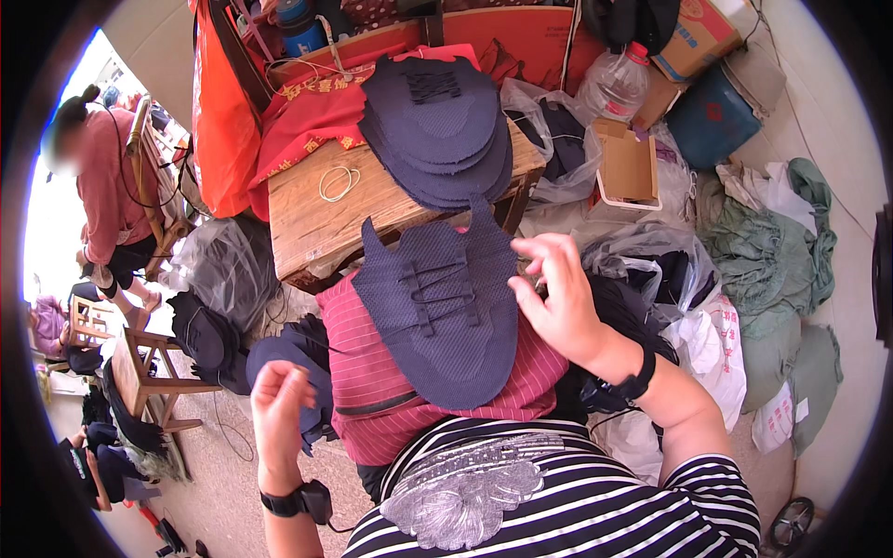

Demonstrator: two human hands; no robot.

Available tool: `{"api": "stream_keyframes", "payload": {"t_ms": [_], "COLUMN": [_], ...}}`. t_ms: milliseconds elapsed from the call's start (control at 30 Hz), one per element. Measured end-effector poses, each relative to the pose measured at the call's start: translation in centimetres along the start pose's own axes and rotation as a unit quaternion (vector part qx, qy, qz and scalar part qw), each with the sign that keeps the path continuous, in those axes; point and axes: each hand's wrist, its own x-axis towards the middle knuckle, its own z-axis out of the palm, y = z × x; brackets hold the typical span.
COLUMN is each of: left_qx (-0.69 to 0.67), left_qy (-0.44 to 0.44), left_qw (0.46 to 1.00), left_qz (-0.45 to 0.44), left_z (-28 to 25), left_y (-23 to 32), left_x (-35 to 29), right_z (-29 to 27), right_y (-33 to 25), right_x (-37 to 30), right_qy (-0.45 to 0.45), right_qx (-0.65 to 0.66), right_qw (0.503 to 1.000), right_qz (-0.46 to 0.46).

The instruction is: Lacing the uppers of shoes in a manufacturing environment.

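Note:
A flat navy knit shoe upper (pixel 446 344), laced with dark cord across its middle, lies on the red striped cloth (pixel 358 372) over my lap. Beside its right edge is my right hand (pixel 561 302), thumb and fingers spread apart with nothing seen between them. My left hand (pixel 279 409) is raised to the left of the lap, its fingers curled and pressed together; whatever they pinch, if anything, is too small to make out. Ahead of me, a stack of similar navy uppers (pixel 433 116) rests on a wooden stool (pixel 312 219), and the top one also carries dark lacing.
A loop of pale cord (pixel 339 184) lies on the stool near a red cloth (pixel 302 135). To the right are an open cardboard box (pixel 625 163), plastic bags (pixel 651 251) and green fabric (pixel 772 251). At left, a person in pink (pixel 116 177) stands beyond a wooden chair (pixel 139 367).

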Motion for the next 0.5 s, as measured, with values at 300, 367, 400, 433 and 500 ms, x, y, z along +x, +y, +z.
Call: {"api": "stream_keyframes", "payload": {"t_ms": [300,367,400,433,500], "left_qx": [0.179,0.015,0.015,-0.018,-0.044], "left_qy": [-0.328,-0.31,-0.309,-0.32,-0.34], "left_qw": [0.927,0.947,0.948,0.943,0.936], "left_qz": [0.043,-0.08,-0.079,-0.086,-0.083], "left_z": [10.9,11.5,11.5,11.7,11.9], "left_y": [4.1,3.0,3.0,3.0,2.7], "left_x": [-2.9,-2.1,-2.0,-2.0,-1.7], "right_z": [0.4,1.0,0.6,0.1,-0.4], "right_y": [-8.5,-7.1,-6.9,-6.9,-6.6], "right_x": [-0.3,-0.6,-0.8,-0.9,-1.2], "right_qy": [-0.203,-0.183,-0.182,-0.204,-0.211], "right_qx": [0.067,0.058,0.058,0.07,0.082], "right_qw": [0.919,0.919,0.919,0.925,0.933], "right_qz": [-0.332,-0.343,-0.345,-0.314,-0.281]}}
